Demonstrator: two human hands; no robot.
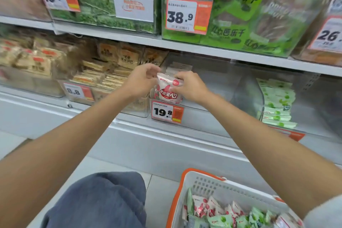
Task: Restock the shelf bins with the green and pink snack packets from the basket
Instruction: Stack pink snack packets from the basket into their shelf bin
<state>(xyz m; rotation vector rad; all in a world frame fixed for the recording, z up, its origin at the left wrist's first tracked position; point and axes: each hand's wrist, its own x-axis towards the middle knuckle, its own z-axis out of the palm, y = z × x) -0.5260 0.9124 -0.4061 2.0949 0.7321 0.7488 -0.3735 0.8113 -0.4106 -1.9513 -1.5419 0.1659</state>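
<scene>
Both my hands reach to the lower shelf. My left hand [141, 79] and my right hand [191, 87] together pinch a pink and white snack packet [167, 89] at the front of a clear bin [212, 79], just above the 19.8 price tag [167, 112]. More pink packets lie behind it in that bin. The clear bin to the right holds a stack of green packets [277, 102]. At the bottom right stands a white basket with an orange rim [211, 185], holding several pink and green packets [231, 213].
Left of the pink bin, bins of brown cracker packs [103, 72] carry an 8.8 tag. The upper shelf holds large green dried-fruit bags [240, 24] tagged 38.9. My knee in blue trousers [103, 200] is at the bottom left, over a tiled floor.
</scene>
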